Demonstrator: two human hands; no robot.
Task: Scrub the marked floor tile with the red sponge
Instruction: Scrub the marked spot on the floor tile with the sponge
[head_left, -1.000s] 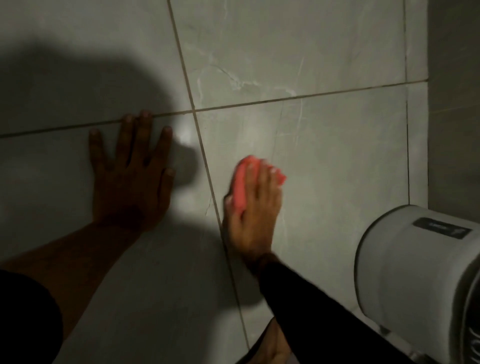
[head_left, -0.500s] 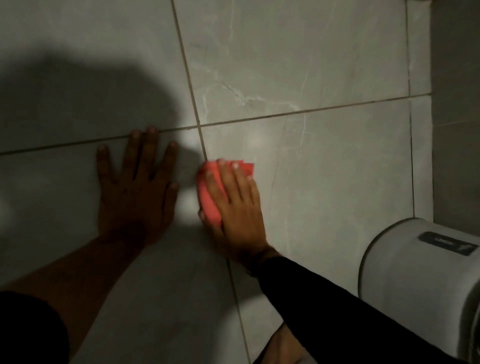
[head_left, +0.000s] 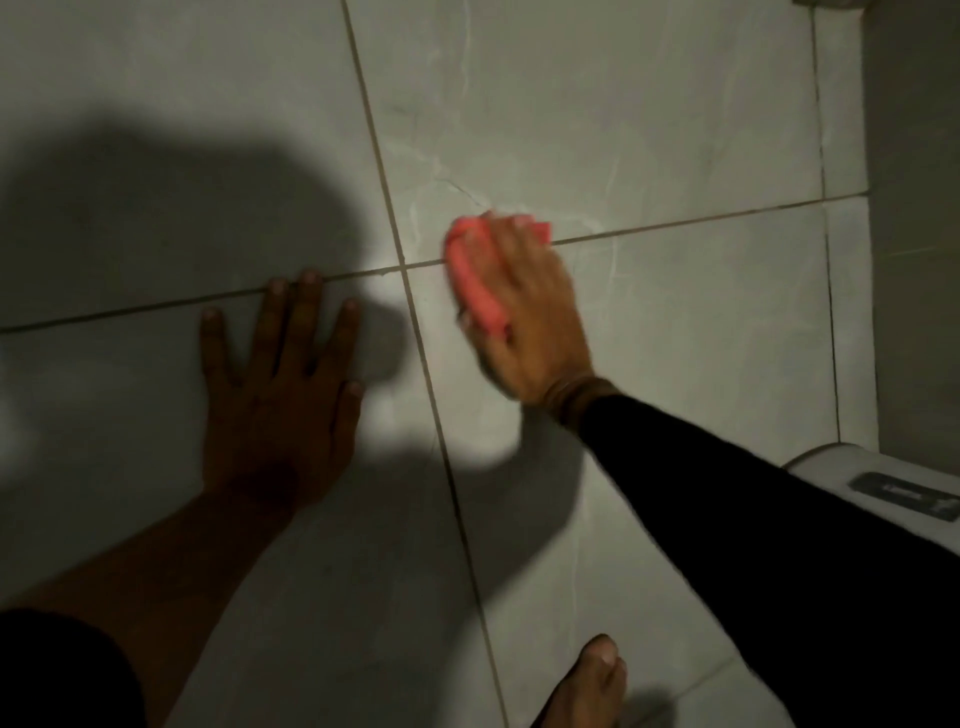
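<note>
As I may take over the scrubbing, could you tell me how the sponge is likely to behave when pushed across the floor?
The sponge probably is soft: it bulges out from under the right hand pressing it flat. It looks light for its size. It should slide easily on the glossy floor, though the grout line it straddles may drag a little.

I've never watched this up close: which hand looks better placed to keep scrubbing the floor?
The right hand. It already presses the red sponge onto the tile, across the grout line. The left hand lies flat and empty on the neighbouring tile, apparently propping the person up.
</note>
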